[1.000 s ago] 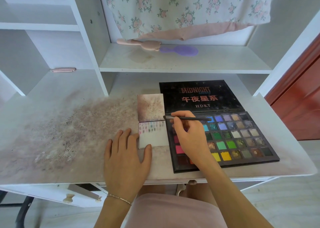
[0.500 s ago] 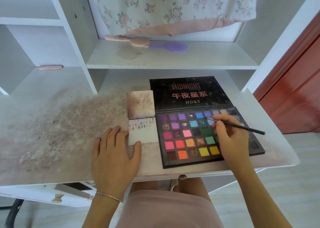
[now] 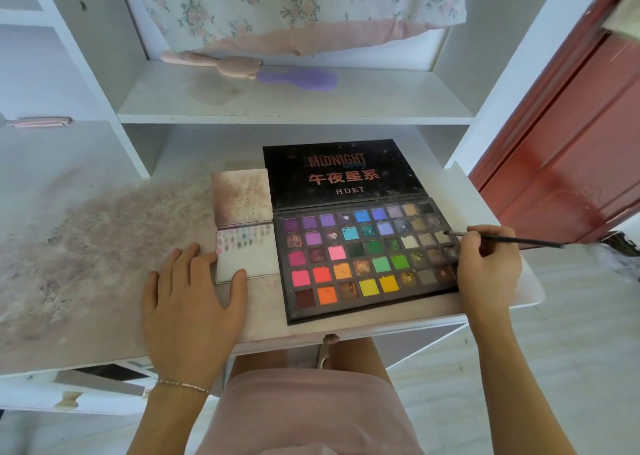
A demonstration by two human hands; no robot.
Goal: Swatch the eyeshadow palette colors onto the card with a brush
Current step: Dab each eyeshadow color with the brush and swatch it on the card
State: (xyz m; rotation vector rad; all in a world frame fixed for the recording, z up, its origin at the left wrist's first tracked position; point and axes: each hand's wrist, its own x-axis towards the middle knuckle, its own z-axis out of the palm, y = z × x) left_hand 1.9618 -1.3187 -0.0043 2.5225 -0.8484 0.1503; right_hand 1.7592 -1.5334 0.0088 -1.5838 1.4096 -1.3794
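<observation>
An open black eyeshadow palette [image 3: 367, 260] with many coloured pans lies on the desk, its lid [image 3: 343, 174] folded back. To its left lies a white card [image 3: 247, 259] with a row of small swatches along its top edge. My left hand [image 3: 194, 299] rests flat on the desk, fingers straight, thumb and index tip touching the card's lower left edge. My right hand [image 3: 488, 264] pinches a thin dark brush [image 3: 505, 239] over the palette's right side. The brush tip touches a pale beige pan [image 3: 442, 236] in the rightmost column.
A stained square pad [image 3: 240, 195] lies behind the card. The white desk [image 3: 86, 247] carries a wide powder smear on its left. On the shelf above lie a pink brush [image 3: 214, 60] and a purple brush [image 3: 301, 79]. A red door [image 3: 571, 143] stands at right.
My right hand carried the brush from the card rightward across the palette to the rightmost column. My left hand stayed flat beside the card.
</observation>
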